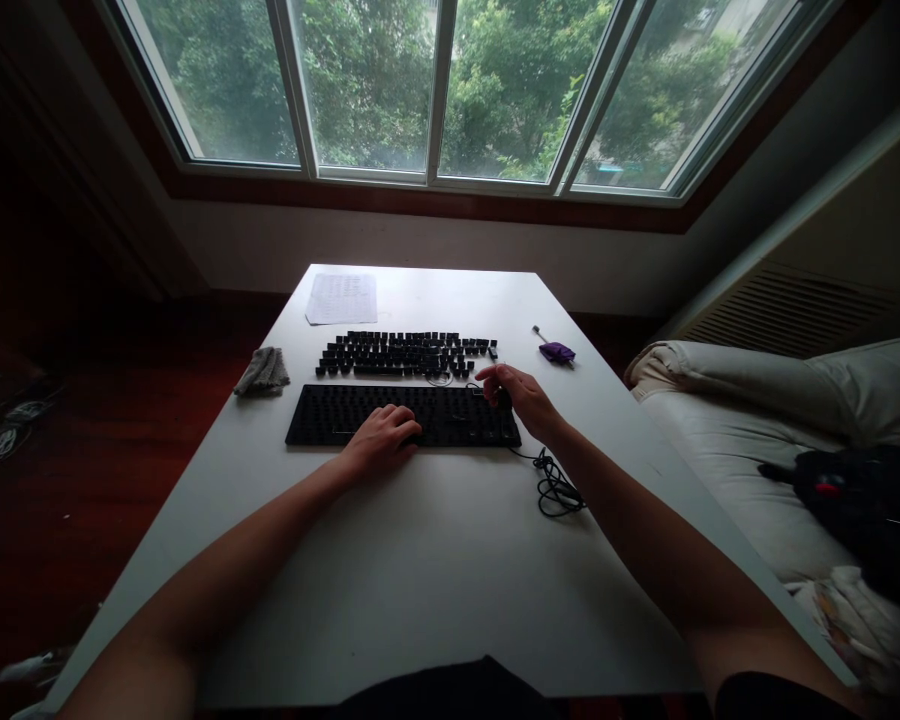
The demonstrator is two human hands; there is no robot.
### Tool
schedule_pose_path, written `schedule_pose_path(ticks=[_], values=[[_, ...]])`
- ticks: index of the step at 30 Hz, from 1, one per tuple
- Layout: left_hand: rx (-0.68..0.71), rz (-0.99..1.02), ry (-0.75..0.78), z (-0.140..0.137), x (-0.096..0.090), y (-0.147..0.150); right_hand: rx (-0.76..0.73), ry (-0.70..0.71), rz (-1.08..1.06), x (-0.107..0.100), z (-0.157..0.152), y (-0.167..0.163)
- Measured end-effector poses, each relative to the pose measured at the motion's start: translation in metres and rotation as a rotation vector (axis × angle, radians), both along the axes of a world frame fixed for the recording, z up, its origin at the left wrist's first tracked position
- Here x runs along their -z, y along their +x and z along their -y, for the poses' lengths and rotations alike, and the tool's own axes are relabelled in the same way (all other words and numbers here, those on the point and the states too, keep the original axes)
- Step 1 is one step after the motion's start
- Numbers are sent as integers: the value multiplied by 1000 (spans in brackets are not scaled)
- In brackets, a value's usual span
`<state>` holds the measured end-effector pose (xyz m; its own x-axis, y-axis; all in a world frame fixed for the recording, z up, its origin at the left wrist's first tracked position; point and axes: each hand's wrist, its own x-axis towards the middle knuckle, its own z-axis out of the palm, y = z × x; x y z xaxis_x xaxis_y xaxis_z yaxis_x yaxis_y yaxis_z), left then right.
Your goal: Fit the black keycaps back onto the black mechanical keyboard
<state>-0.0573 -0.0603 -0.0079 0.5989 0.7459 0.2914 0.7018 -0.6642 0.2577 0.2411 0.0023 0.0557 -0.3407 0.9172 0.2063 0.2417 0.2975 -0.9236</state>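
Note:
A black keyboard lies across the white table, its keycaps apparently off. My left hand lies over its front edge near the middle, fingers bent down onto it and holding it. Over the right end of the keyboard is my right hand, with thumb and fingers drawn together in a pinch. Something small and dark shows under those fingers, too unclear to name. Just behind the keyboard, loose black keycaps stand in rows. A thin wire loop lies at their near side.
A coiled black cable rests beside my right forearm. On the left edge of the table is a grey cloth. A printed paper lies at the back left. A purple item and a small brush-like tool lie at right.

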Motion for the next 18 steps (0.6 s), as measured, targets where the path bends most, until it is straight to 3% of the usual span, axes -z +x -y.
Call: schedule_pose_path(ticks=[5,11,18], values=[[1,8,-7,0,0,0,34,172,204,2,-3,3],[6,5,-8,0,-1,-1,10,103,271,5,-4,7],[4,9,-1,0,-1,-1,-85,87,297,-5,-7,12]])
